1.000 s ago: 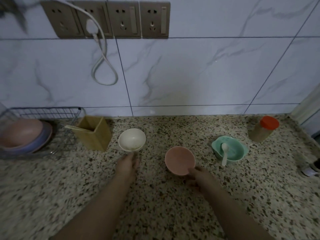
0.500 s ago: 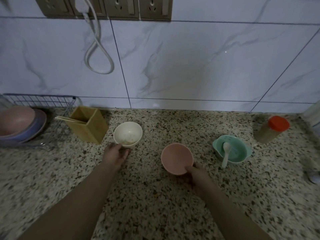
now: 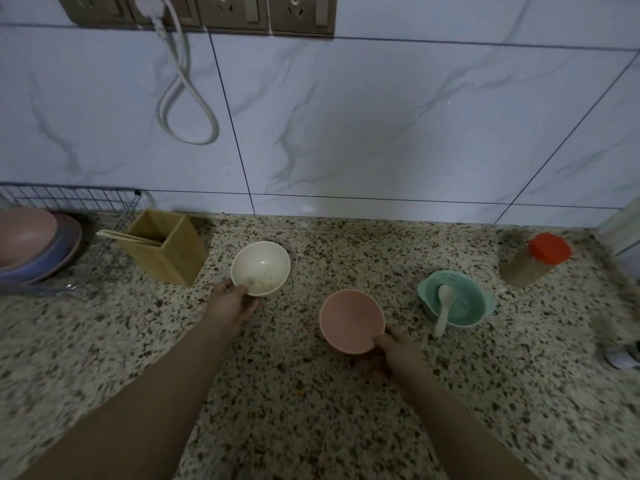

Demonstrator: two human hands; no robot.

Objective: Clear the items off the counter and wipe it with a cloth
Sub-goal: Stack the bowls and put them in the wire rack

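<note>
Cream-coloured bowl (image 3: 260, 268), with pale scraps of food at its bottom, is held at its near rim by the left hand (image 3: 231, 304), whose grip is closed on it, thumb over the edge and fingers beneath. Just right of the cream bowl and nearer the person sits the pink bowl (image 3: 351, 320), tilted toward the camera; the right hand (image 3: 393, 351) has its grip on that bowl's near right rim, thumb on the lip and fingers curled under the side. Both forearms reach in from the lower corners over the speckled stone surface (image 3: 311, 410).

Farther right of the cream bowl, past the pink one, stands a teal bowl (image 3: 464, 306) with small side handles, a white spoon (image 3: 443, 306) leaning in it, handle over the near rim. Beyond that, far right of the cream bowl, is a jar with a red lid (image 3: 535, 259). Just left of the cream bowl stands a wooden box (image 3: 166, 247) with chopsticks (image 3: 128, 236) lying across its top, and farther left a wire rack (image 3: 69, 202) holds stacked pink and purple dishes (image 3: 31, 244). Behind the cream bowl rises a marbled tile wall (image 3: 346, 116) carrying a row of sockets (image 3: 242, 10) and a looped white cable (image 3: 187, 98).
</note>
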